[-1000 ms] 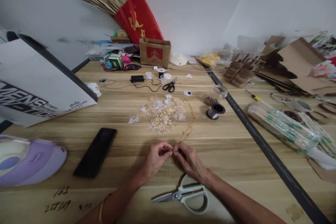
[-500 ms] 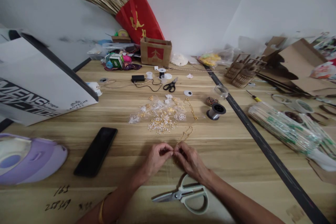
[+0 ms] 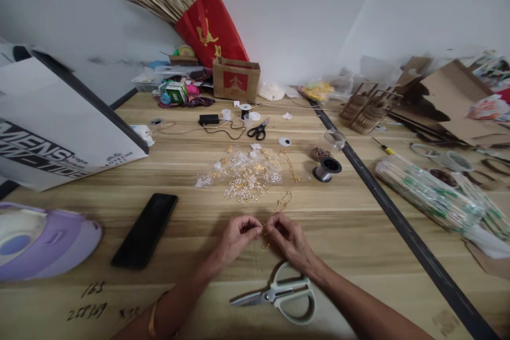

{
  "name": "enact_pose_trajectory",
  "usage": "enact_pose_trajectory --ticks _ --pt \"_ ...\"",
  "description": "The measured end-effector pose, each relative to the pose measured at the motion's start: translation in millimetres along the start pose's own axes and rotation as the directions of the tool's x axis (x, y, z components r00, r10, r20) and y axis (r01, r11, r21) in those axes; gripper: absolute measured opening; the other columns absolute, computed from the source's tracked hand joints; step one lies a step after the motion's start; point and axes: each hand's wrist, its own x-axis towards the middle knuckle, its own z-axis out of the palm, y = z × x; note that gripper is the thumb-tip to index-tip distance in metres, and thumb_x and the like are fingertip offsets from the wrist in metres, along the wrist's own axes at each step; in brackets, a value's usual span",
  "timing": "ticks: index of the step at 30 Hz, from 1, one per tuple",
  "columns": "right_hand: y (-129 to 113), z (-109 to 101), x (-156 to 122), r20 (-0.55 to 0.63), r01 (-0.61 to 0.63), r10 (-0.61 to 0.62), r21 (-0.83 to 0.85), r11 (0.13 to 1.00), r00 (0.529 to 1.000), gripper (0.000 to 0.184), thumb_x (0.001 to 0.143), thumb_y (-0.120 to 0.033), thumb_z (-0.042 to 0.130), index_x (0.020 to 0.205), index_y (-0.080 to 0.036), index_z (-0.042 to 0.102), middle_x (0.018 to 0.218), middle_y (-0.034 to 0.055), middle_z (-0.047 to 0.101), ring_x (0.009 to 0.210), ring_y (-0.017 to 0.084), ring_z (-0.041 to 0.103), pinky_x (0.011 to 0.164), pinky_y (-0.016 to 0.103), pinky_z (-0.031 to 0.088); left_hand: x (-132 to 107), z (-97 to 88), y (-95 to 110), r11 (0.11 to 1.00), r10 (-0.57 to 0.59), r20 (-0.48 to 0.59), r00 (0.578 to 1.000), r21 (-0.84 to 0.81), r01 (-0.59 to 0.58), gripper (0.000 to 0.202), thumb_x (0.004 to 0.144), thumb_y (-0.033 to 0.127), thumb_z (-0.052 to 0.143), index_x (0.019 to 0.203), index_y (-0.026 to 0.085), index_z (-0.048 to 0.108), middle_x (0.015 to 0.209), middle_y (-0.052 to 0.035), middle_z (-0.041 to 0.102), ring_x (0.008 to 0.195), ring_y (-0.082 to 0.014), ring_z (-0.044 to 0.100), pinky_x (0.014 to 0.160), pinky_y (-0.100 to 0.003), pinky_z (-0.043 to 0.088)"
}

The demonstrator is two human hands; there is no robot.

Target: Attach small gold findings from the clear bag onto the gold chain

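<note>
Just in front of me, my left hand (image 3: 239,239) is closed in a pinch, thumb against forefinger. A thin pale thread seems to trail below its fingertips; what lies inside the pinch is too small to tell. Close beside it, my right hand (image 3: 291,240) also pinches, at a fine gold chain (image 3: 283,200). Part of that chain lies on the table beyond the right hand, and a bit hangs between the hands. Under the right wrist rest large scissors (image 3: 292,296) with pale green handles. Past my hands lies a pile of small gold and silver findings (image 3: 245,185).
A wire spool (image 3: 327,169), a bead jar (image 3: 322,153), a second gold chain (image 3: 290,166) and black scissors (image 3: 258,130) lie farther back. At left are a phone (image 3: 144,231), a purple object (image 3: 59,244) and a white box (image 3: 59,127). Wrapped sticks (image 3: 422,194) lie right.
My fingertips have moved slightly apart, the right hand shifting a little to the right. More of the gold chain shows between them. The other things stay where they were.
</note>
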Motion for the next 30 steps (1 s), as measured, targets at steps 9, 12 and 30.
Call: enact_pose_trajectory --ticks 9,12,30 --pt "4.0 1.2 -0.5 0.003 0.026 -0.026 -0.052 0.998 1.0 0.021 0.09 -0.033 0.047 0.077 -0.016 0.052 0.065 -0.0018 0.047 0.059 0.011 0.042 0.055 0.021 0.034 2.6 -2.3 0.2 0.99 -0.069 -0.012 0.998 -0.121 0.067 0.019 0.062 0.03 0.068 0.064 0.012 0.062 0.058 0.0 0.057 0.056 -0.0118 0.05 0.058 -0.024 0.041" --pt "5.3 1.0 -0.2 0.002 0.057 -0.057 -0.073 0.996 0.998 0.021 0.09 -0.031 0.046 0.077 -0.016 0.052 0.065 -0.0017 0.047 0.06 0.011 0.042 0.055 0.021 0.034 1.8 -2.5 3.5 0.987 -0.076 -0.007 0.997 -0.146 0.074 0.021 0.063 0.032 0.068 0.063 0.012 0.061 0.058 -0.0001 0.057 0.057 -0.0116 0.051 0.06 -0.024 0.042" --pt "2.6 -0.7 -0.4 0.049 0.18 -0.174 -0.189 0.965 0.984 0.016 0.091 -0.025 0.043 0.079 -0.018 0.051 0.071 0.0003 0.05 0.063 0.012 0.046 0.059 0.022 0.037 1.9 -3.9 5.3 0.981 -0.068 0.033 0.997 -0.181 0.073 0.024 0.065 0.035 0.068 0.064 0.012 0.062 0.058 -0.0008 0.058 0.059 -0.0116 0.05 0.06 -0.024 0.041"
